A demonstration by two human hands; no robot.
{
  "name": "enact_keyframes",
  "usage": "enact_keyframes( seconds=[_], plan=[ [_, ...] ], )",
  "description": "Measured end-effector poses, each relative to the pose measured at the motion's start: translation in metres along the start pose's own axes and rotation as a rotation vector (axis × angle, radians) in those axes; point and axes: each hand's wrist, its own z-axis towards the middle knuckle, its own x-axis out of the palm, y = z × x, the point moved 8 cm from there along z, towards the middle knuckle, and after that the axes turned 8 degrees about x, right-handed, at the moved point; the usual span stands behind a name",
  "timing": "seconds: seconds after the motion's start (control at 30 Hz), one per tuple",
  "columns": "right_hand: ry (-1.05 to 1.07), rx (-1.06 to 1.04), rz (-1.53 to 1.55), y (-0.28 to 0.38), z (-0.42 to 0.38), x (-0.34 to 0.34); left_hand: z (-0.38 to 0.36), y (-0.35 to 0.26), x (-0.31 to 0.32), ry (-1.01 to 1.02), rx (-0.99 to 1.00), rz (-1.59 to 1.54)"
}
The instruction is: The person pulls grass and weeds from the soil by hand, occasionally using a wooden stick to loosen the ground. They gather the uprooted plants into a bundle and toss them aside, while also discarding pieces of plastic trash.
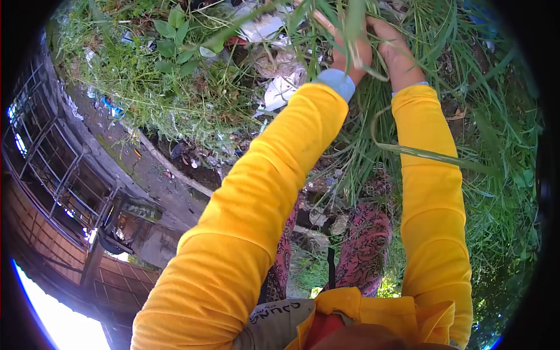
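Observation:
My left hand point(353, 53) reaches into tall green grass point(364, 131) at the top of the view. A blurred blade crosses in front of it and its fingers are hidden. A thin pale-brown strip point(322, 18) runs up and left from that hand; I cannot make out whether it is a stick or a finger. My right hand point(399, 55) is close beside it on the right, curled around the grass stems, its fingertips hidden. Long blades hang between my two yellow sleeves, and one bent blade point(431, 153) lies across the right sleeve.
White scraps of litter point(281, 90) lie among low weeds point(198, 111) on the left. A concrete edge point(172, 166) runs past them to a structure with metal bars point(58, 157). Dense grass point(496, 216) stands on the right. My patterned trouser legs point(364, 245) show below.

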Motion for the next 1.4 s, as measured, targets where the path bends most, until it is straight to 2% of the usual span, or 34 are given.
enact_keyframes(
  seconds=[0.03, 0.07, 0.13, 0.2, 0.23, 0.27, 0.3, 0.37, 0.4, 0.47, 0.5, 0.6, 0.67, 0.8, 0.87, 0.9, 0.97, 1.0, 1.1, 1.13, 1.2, 1.23, 1.27, 1.3, 1.33, 1.4],
  plan=[
    [0.057, 0.031, 0.028, 0.005, -0.009, 0.013, -0.006, 0.001, -0.001, -0.049, 0.017, -0.072],
    [-0.137, 0.001, 0.118, 0.009, -0.019, 0.005, -0.013, 0.003, -0.001, -0.097, 0.038, -0.143],
    [0.051, -0.123, 0.139, 0.006, 0.040, -0.038, -0.029, 0.012, 0.022, 0.043, 0.137, 0.073],
    [0.102, -0.288, -0.445, 0.023, 0.012, -0.007, -0.043, 0.025, 0.046, 0.154, 0.191, 0.083],
    [0.103, -0.401, -0.704, 0.032, -0.004, 0.009, -0.051, 0.026, 0.053, 0.169, 0.238, 0.185],
    [0.084, -0.448, -0.747, 0.037, -0.053, 0.041, -0.056, 0.015, 0.048, 0.179, 0.286, 0.288],
    [0.084, -0.412, -0.727, 0.035, -0.058, 0.044, -0.059, 0.000, 0.037, 0.184, 0.335, 0.390],
    [0.081, -0.341, -0.684, 0.031, -0.069, 0.053, -0.066, -0.005, 0.021, 0.385, 0.047, 0.121],
    [0.047, -0.225, -0.527, 0.021, -0.074, 0.052, -0.070, -0.008, 0.017, 0.209, 0.180, 0.133],
    [-0.027, -0.110, -0.480, 0.013, -0.062, 0.046, -0.071, -0.011, 0.012, 0.269, 0.144, 0.110],
    [-0.069, -0.114, -0.586, 0.014, -0.033, 0.029, -0.073, -0.014, 0.010, 0.303, 0.126, 0.097],
    [-0.213, -0.113, -0.859, 0.021, 0.013, 0.001, -0.062, -0.030, -0.028, 0.118, 0.263, 0.140],
    [-0.281, -0.073, -0.860, 0.017, 0.007, 0.000, -0.048, -0.042, -0.061, -0.022, 0.306, 0.191],
    [-0.313, -0.041, -0.809, 0.011, 0.001, 0.002, -0.001, -0.071, -0.077, -0.036, 0.446, 0.216],
    [-0.323, -0.019, -0.792, 0.008, 0.005, 0.004, 0.031, -0.094, -0.077, -0.147, 0.687, 0.335],
    [-0.324, -0.013, -0.784, 0.008, 0.007, 0.005, 0.051, -0.088, -0.063, -0.174, 0.694, 0.468],
    [-0.326, 0.000, -0.764, 0.005, 0.014, 0.006, 0.096, -0.063, -0.037, 0.006, 0.571, 0.828],
    [-0.319, 0.011, -0.748, 0.004, 0.017, 0.006, 0.115, -0.045, -0.027, 0.220, 0.426, 1.045],
    [-0.245, 0.003, -0.696, -0.001, 0.005, 0.008, 0.101, -0.052, -0.049, 0.686, 0.403, 1.251],
    [-0.214, -0.004, -0.683, 0.001, -0.004, 0.011, 0.105, -0.035, -0.040, 0.642, 0.290, 1.160],
    [-0.282, 0.135, -0.571, 0.001, -0.021, 0.015, 0.118, 0.013, -0.015, 0.539, 0.074, 0.985],
    [-0.312, 0.202, -0.517, -0.003, -0.026, 0.015, 0.101, 0.009, -0.017, 0.573, 0.088, 0.917],
    [-0.188, 0.024, -0.477, 0.003, -0.025, 0.023, 0.079, 0.002, -0.021, 0.603, 0.101, 0.848],
    [-0.152, -0.020, -0.465, 0.002, -0.015, 0.019, 0.058, 0.001, -0.012, 0.610, 0.206, 0.913],
    [-0.119, -0.062, -0.454, 0.002, 0.001, 0.012, 0.037, 0.006, -0.003, 0.657, 0.141, 0.855],
    [-0.048, -0.022, -0.498, 0.001, 0.017, 0.013, 0.011, 0.020, -0.003, 0.552, -0.067, 0.707]
  ],
)
